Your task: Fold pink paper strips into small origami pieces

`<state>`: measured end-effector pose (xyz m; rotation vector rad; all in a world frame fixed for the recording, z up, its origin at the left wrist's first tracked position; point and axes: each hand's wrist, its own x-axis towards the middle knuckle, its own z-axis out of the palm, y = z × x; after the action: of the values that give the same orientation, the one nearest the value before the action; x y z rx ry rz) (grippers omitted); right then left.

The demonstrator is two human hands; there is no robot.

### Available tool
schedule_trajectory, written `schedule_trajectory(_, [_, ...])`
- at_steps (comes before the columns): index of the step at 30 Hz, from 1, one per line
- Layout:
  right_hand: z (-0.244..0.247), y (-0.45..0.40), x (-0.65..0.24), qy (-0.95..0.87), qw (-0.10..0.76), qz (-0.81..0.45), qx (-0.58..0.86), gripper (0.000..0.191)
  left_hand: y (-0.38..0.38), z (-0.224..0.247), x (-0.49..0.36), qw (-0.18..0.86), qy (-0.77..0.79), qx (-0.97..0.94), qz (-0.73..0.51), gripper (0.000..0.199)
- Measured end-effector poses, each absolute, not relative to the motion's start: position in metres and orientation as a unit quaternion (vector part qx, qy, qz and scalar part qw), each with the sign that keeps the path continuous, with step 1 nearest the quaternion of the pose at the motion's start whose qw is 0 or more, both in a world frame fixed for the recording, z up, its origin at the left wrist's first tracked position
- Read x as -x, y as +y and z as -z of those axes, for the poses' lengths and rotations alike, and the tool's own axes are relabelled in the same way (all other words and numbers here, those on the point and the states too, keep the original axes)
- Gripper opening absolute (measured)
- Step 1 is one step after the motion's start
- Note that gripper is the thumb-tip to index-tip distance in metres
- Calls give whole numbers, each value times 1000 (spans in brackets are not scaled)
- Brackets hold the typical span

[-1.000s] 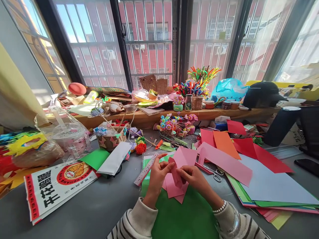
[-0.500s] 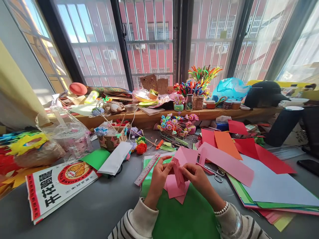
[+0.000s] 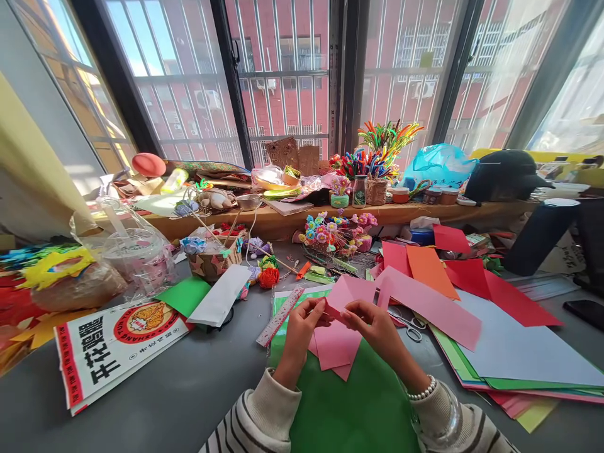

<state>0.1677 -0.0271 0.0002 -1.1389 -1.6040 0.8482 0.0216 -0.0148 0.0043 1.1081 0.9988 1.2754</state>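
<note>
Between both hands is a piece of pink paper (image 3: 348, 292), folded, its upper part standing up above my fingers. My left hand (image 3: 303, 327) pinches its left edge between thumb and fingers. On the other side, my right hand (image 3: 372, 324) grips the paper's lower right edge the same way. Below them, loose pink paper pieces (image 3: 336, 349) lie on a green sheet (image 3: 352, 409). A ruler (image 3: 280, 316) rests just left of my left hand. Scissors (image 3: 414, 328) lie to the right of my right hand, partly under a pink strip (image 3: 434, 308).
To the right lies a stack of coloured paper (image 3: 528, 346), with red sheets (image 3: 514, 292) and an orange sheet (image 3: 430, 270) behind. A printed paper bag (image 3: 123, 352) and a white folded paper (image 3: 219, 296) are on the left. Craft flowers (image 3: 330, 236) stand at the back.
The narrow folded flap that stood between my hands has turned, so the pink paper now shows a broader, flatter face. Both hands still hold it, with fingers shifted slightly.
</note>
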Motion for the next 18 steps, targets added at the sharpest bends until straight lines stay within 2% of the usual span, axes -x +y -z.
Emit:
schedule_trajectory(5, [5,-20,-176,-552,524,-466,451,31,-14,-6,-19,582,415,-457,-529,21])
schedule_trajectory(8, [4,-20,-182,-547,534,-440,471,28,-14,-9,-15,577,400,-522,-483,24])
schedule_trajectory(11, [-2,-22,-186,-608,500,-379,486,24,-14,-14,-12,553,388,-576,-460,30])
schedule_trajectory(14, [-7,-25,-184,-651,476,-375,457,21,-16,-14,-13,530,409,-616,-415,21])
schedule_trajectory(16, [-6,-26,-180,-634,499,-394,441,24,-16,-12,-15,536,408,-621,-400,20])
schedule_trajectory(18, [-4,-27,-175,-599,528,-424,427,35,-16,-11,-17,561,407,-588,-417,20])
